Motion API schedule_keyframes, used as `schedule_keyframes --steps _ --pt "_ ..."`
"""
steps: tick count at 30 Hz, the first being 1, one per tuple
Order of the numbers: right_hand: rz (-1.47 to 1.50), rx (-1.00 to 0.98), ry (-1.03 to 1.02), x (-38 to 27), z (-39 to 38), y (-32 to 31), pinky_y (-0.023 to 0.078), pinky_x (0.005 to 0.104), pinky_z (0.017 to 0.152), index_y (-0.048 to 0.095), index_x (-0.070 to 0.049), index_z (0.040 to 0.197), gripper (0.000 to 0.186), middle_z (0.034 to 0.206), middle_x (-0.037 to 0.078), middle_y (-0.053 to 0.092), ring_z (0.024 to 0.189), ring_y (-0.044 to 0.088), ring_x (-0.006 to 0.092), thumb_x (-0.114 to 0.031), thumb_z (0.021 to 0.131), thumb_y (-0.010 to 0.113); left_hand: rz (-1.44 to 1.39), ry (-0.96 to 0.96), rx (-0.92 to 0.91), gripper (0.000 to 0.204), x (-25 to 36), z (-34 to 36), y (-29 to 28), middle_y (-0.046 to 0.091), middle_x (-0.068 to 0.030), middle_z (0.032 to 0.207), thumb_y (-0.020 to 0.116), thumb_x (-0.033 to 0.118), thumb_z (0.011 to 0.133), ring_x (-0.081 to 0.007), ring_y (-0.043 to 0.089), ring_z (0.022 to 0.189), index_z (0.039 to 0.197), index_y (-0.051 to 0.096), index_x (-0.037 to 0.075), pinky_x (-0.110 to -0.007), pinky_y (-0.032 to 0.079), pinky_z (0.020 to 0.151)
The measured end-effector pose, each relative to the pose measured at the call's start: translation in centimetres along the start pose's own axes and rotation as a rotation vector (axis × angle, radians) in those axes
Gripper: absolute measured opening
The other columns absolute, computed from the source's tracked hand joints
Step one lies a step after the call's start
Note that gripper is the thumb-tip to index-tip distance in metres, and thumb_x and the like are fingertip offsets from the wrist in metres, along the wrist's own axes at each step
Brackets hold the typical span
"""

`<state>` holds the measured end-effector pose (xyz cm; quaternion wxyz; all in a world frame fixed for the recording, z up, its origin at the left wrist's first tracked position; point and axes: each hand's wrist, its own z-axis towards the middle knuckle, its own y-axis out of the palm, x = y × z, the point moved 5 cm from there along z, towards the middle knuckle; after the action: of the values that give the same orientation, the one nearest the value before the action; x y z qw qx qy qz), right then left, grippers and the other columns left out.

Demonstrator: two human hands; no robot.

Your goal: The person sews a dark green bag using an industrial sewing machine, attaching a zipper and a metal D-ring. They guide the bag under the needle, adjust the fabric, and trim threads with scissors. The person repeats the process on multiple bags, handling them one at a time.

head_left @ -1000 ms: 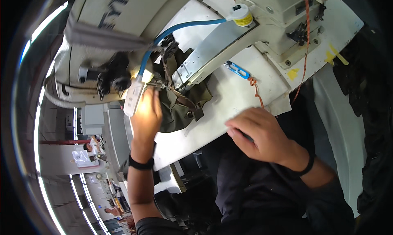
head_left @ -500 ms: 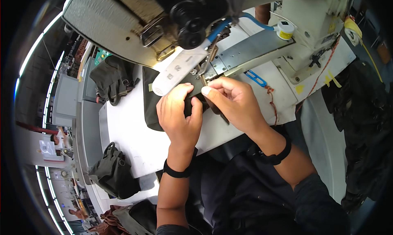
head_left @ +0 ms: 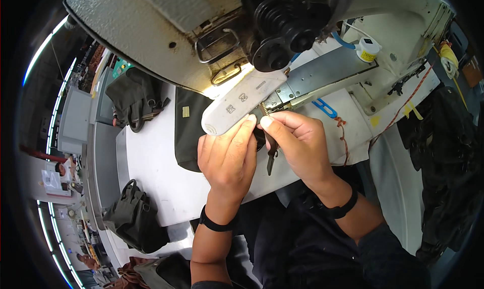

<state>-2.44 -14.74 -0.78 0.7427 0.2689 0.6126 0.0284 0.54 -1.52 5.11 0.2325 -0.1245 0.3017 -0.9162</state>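
Note:
A dark green fabric piece [head_left: 187, 150] lies under the sewing machine head, and a zipper with brass-coloured teeth [head_left: 264, 108] runs from the needle area toward me. My left hand [head_left: 227, 160] bears on the fabric with fingers bunched together, their tips beside the zipper; its thumb is mostly hidden. Between thumb and index finger, my right hand [head_left: 301, 147] pinches the zipper just in front of the metal plate. A dark strip [head_left: 271, 160] hangs below the pinch, between the hands. A white elongated lamp [head_left: 242, 102] covers the needle and presser foot.
The sewing machine head [head_left: 151, 32] overhangs the white table [head_left: 151, 153]. Dark bags stand at the left, one at the back [head_left: 136, 97] and one nearer [head_left: 135, 216]. Blue thread snips [head_left: 325, 108] on an orange cord lie right of my hands. Dark garments [head_left: 443, 173] hang at the far right.
My left hand's fingers have drawn together and moved closer to the right fingertips at the zipper. The right hand still pinches it. The view has shifted, with the machine head looming nearer.

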Motion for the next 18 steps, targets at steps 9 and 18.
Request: schedule_keyframes --steps 9,18 --pt "-0.014 0.049 -0.027 -0.9 0.6 0.4 0.049 0.0215 0.059 0.074 0.007 0.095 0.019 0.074 0.004 0.072 0.066 0.063 0.0046 -0.009 0.101 0.066 0.0 0.005 -0.018 0.026 -0.5 0.5 0.3 0.079 -0.0102 0.104 0.077 -0.007 0.083 -0.0226 0.072 0.088 0.107 0.077 0.003 -0.032 0.051 0.08" --pt "-0.336 -0.059 -0.052 -1.8 1.3 -0.5 0.043 0.026 0.054 0.07 0.004 0.083 0.027 0.066 0.002 0.066 0.06 0.054 0.0033 -0.014 0.102 0.065 0.009 -0.013 0.021 0.022 -1.4 0.5 1.0 0.079 -0.0127 0.101 0.076 -0.008 0.082 -0.0263 0.076 0.092 0.102 0.077 0.001 -0.034 0.056 0.084"
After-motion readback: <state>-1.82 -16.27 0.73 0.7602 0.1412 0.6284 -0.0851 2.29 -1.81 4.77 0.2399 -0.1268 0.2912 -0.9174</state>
